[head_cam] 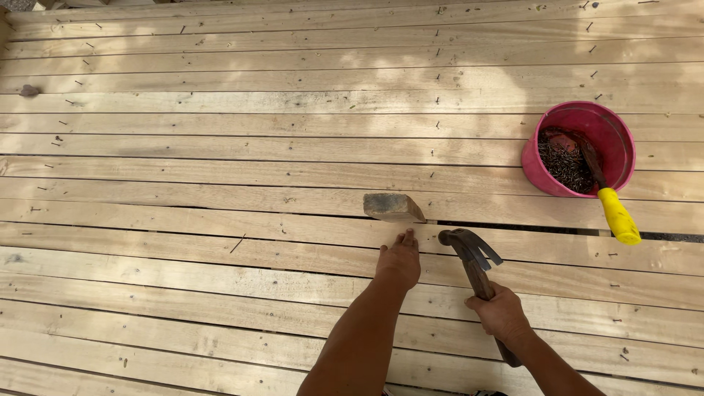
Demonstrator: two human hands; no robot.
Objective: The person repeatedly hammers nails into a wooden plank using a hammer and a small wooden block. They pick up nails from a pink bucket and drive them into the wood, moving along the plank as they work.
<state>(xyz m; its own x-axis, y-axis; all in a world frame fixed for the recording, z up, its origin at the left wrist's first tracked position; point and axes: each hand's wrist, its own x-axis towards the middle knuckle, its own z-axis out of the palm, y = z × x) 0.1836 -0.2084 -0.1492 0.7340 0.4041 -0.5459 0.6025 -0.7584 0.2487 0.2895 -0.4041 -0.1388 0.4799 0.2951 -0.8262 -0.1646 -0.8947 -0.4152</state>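
keep left hand (400,260) fingertips pinching the nail upright on the plank (220,235) just below the wood block (393,207), right hand (500,312) grip closed round the claw hammer (473,260), start with light taps.

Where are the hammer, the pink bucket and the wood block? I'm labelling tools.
hammer (471,253), head view, on its metal head.
pink bucket (541,170), head view, on its outer wall.
wood block (392,207), head view, on its top face.

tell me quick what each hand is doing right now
Left hand: fingers drawn together, tips pressed on a plank; whether they pinch something cannot be told.
Right hand: closed around the hammer handle.
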